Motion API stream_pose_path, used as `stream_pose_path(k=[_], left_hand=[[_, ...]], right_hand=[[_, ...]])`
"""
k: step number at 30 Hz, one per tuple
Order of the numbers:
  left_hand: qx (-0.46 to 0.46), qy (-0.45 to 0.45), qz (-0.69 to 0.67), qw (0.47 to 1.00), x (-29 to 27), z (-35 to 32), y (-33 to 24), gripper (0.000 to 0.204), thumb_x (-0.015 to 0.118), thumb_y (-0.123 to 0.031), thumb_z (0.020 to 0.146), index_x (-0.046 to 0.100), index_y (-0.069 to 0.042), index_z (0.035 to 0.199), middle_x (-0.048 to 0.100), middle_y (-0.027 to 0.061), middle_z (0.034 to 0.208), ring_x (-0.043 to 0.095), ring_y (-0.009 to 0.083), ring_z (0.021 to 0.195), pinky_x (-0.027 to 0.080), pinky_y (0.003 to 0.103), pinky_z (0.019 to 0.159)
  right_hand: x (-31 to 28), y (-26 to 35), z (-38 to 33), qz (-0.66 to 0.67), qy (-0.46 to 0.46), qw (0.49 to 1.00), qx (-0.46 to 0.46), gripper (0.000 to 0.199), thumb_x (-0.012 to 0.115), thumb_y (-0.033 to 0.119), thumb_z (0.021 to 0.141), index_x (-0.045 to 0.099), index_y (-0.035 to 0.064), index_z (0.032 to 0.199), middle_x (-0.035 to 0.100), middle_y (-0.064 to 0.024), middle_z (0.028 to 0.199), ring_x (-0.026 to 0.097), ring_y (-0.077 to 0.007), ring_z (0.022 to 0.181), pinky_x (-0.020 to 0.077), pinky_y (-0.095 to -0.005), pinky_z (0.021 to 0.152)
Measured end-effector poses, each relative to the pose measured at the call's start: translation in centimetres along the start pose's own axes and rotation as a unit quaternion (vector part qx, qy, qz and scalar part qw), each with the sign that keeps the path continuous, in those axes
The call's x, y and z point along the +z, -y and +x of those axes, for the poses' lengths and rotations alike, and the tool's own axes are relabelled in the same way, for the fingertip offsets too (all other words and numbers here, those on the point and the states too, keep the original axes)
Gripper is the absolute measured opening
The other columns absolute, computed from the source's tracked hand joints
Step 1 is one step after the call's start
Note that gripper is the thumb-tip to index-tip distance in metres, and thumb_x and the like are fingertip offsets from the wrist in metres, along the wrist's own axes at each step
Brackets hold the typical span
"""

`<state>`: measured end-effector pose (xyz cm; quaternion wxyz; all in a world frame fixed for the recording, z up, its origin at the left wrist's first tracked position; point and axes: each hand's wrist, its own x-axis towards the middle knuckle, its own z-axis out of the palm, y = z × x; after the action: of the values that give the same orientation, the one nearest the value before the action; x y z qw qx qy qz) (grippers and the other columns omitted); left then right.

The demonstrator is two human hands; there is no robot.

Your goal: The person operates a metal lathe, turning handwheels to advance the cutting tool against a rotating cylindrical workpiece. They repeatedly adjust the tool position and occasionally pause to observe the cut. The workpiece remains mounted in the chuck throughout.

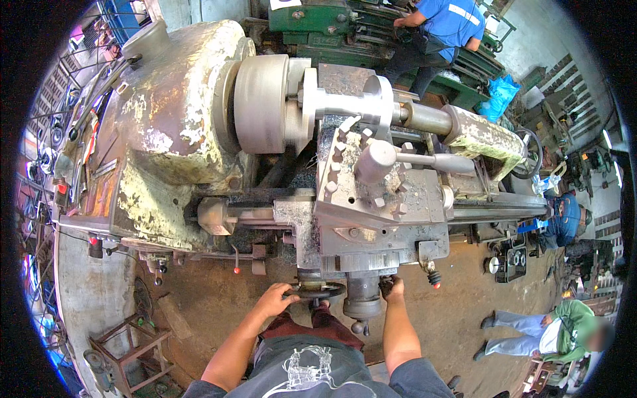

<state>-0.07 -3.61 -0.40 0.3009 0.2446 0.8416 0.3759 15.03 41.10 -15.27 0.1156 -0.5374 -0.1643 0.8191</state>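
My left hand (274,301) grips the rim of a dark handwheel (320,290) at the front of a metal lathe. My right hand (392,286) is curled beside the round cross-slide dial (362,306); what its fingers close on is hidden. A shiny flanged metal shaft (348,105) lies between the chuck (261,104) and the tailstock (483,136). The chuck's surface looks smeared, as if turning. Close under the shaft, the tool post (376,162) with its long clamping lever stands on the carriage, where metal chips lie.
The worn headstock (179,106) fills the left; a red-tipped lever (236,260) hangs below. A person in blue (444,30) works at a green machine behind. Another in green (570,331) sits at the right. A metal frame stand (129,348) is on the floor at left.
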Motion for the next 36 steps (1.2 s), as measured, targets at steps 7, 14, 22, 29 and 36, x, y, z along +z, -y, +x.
stream_pose_path(k=[7, 14, 22, 29, 36], left_hand=[[-0.012, 0.014, -0.007, 1.000, 0.2, 0.4, 0.1, 0.052, 0.071, -0.047, 0.086, 0.065, -0.001, 0.112, 0.064, 0.0197, 0.119, 0.057, 0.0380, 0.116, 0.045, 0.044, 0.100], [0.002, 0.068, 0.038, 0.997, -0.6, 1.0, -0.8, 0.059, 0.076, -0.050, 0.081, 0.065, -0.001, 0.111, 0.064, 0.0210, 0.119, 0.056, 0.0388, 0.117, 0.046, 0.045, 0.100], [0.001, 0.052, 0.057, 0.997, -0.2, 2.3, -1.3, 0.041, 0.080, -0.033, 0.075, 0.069, -0.002, 0.099, 0.069, 0.0237, 0.094, 0.066, 0.0433, 0.092, 0.054, 0.048, 0.082], [-0.040, 0.047, 0.071, 0.996, 0.0, 2.4, -2.1, 0.034, 0.078, -0.025, 0.072, 0.071, -0.002, 0.097, 0.069, 0.0241, 0.090, 0.066, 0.0428, 0.089, 0.054, 0.048, 0.082], [-0.072, 0.054, 0.072, 0.993, -0.4, 2.3, -3.5, 0.029, 0.075, -0.025, 0.076, 0.072, -0.004, 0.097, 0.069, 0.0246, 0.095, 0.066, 0.0426, 0.095, 0.053, 0.049, 0.085]], right_hand=[[0.9, 1.1, -1.8, 0.062, -0.075, 0.995, 0.012, 0.022, 0.053, 0.026, 0.095, 0.061, 0.0060, 0.100, 0.066, -0.0168, 0.099, 0.065, -0.0349, 0.092, 0.0550, -0.0468, 0.085], [0.7, 1.7, -2.3, 0.055, -0.114, 0.992, 0.024, 0.026, 0.059, 0.032, 0.093, 0.061, 0.0061, 0.098, 0.067, -0.0180, 0.107, 0.065, -0.0371, 0.096, 0.0528, -0.0527, 0.088], [0.5, 2.0, -2.5, 0.087, -0.081, 0.992, 0.042, 0.030, 0.062, 0.032, 0.092, 0.062, 0.0060, 0.105, 0.068, -0.0174, 0.109, 0.065, -0.0370, 0.097, 0.0525, -0.0531, 0.088], [0.3, 1.9, -2.6, 0.080, -0.097, 0.992, 0.030, 0.032, 0.055, 0.029, 0.095, 0.058, 0.0047, 0.115, 0.061, -0.0172, 0.113, 0.061, -0.0334, 0.099, 0.0491, -0.0506, 0.092], [0.6, 2.1, -3.0, 0.101, -0.044, 0.994, 0.026, 0.040, 0.063, 0.049, 0.088, 0.058, 0.0096, 0.087, 0.062, -0.0105, 0.079, 0.061, -0.0324, 0.078, 0.0540, -0.0482, 0.075]])
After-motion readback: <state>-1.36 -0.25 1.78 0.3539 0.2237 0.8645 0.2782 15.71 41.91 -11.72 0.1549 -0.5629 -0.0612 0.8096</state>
